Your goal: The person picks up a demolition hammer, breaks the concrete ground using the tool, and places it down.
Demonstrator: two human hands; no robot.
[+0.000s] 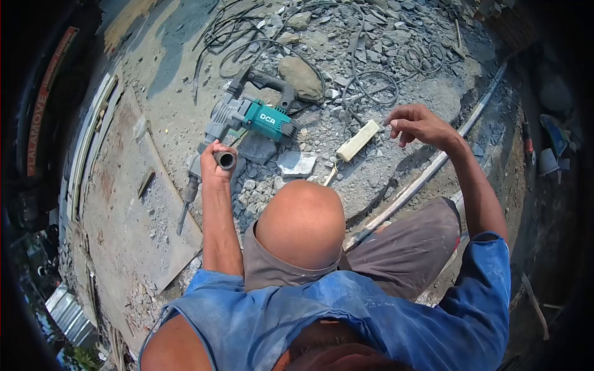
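Observation:
A teal and grey demolition hammer (263,119) marked DCA lies on its side on the broken ground, its chisel bit (184,213) pointing down and left. My left hand (216,166) is closed around a dark tubular side handle (226,161) near the hammer's front end; its hollow round end faces me. Whether the handle is fixed to the barrel is hidden by the hand. My right hand (417,127) hovers with loosely bent fingers apart, holding nothing. Just left of its fingertips is a pale power strip (359,141) with a cord at its lower end.
Rubble (377,46) and looping black cables (365,86) cover the ground ahead. A large stone (301,76) sits behind the hammer. A flat dusty board (148,204) lies at left. On the right, a long pale pipe (427,173) runs diagonally past my bent knee (302,216).

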